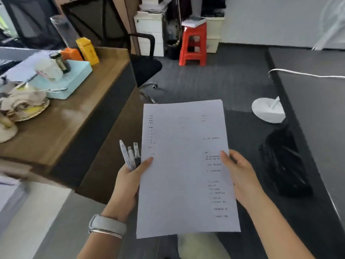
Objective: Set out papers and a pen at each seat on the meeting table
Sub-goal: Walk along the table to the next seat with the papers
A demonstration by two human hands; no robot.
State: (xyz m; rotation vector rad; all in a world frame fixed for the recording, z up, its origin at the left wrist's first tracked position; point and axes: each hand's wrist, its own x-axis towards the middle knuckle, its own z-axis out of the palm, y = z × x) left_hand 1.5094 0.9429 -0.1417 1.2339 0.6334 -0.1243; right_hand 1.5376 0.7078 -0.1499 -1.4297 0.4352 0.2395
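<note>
Both hands grip the papers [186, 165]; left hand [128, 182] also clasps three pens [130, 156] — upright; dark table [317, 86] lies rightward — right hand [240, 174] nearer.

Bare forearms, no sleeves; at lower left, the left wrist wears a pale grey smooth watch band [108, 224] beside a thin silver metal bangle [105, 233].
</note>
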